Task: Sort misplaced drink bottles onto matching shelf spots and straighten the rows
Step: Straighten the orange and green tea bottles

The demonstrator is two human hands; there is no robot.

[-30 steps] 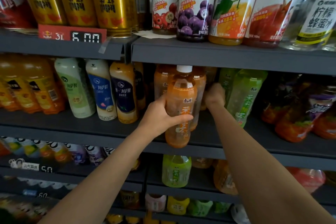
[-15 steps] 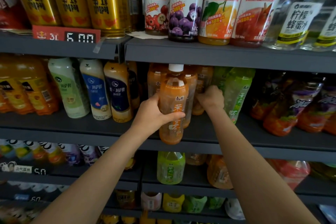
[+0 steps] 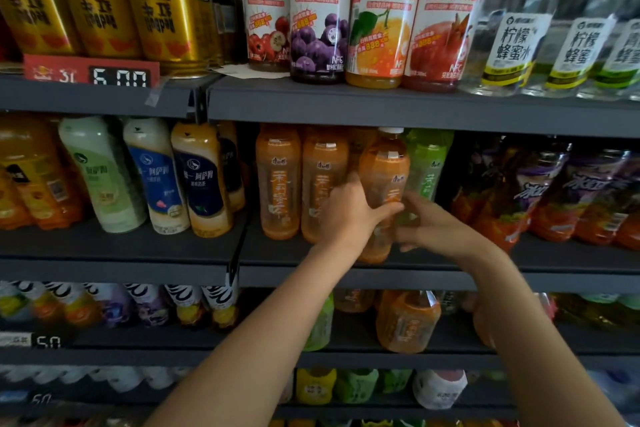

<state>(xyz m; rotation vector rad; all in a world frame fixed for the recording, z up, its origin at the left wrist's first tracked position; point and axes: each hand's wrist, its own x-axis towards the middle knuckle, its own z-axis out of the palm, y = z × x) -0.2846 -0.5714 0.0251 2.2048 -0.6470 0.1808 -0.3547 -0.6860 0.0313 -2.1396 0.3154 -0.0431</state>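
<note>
**Orange bottle goes into its row**

A second ago we held the orange bottle (image 3: 382, 184) out in front of the middle shelf (image 3: 346, 255), ahead of its own kind, while the right hand reached deep between the rows. Now the bottle is at the shelf's front edge, right of two matching orange bottles (image 3: 301, 180) and just left of the green bottle (image 3: 427, 163). It leans a little, top tipped to the right, and its base seems to meet the shelf lip, though our hand hides part of it.

Our left hand (image 3: 349, 215) grips the bottle low on its body, fingers (image 3: 389, 209) curled round the front and thumb up along the left side. Our right hand (image 3: 440, 229) has come out of the gap and lies just right of the bottle, fingers stretched toward its lower half; they look loose and apart, and we cannot tell whether they touch the bottle or the green one behind.

So the match is found and the slot opened. What remains, we judge, is to stand the bottle straight and push it level with its neighbours.
</note>
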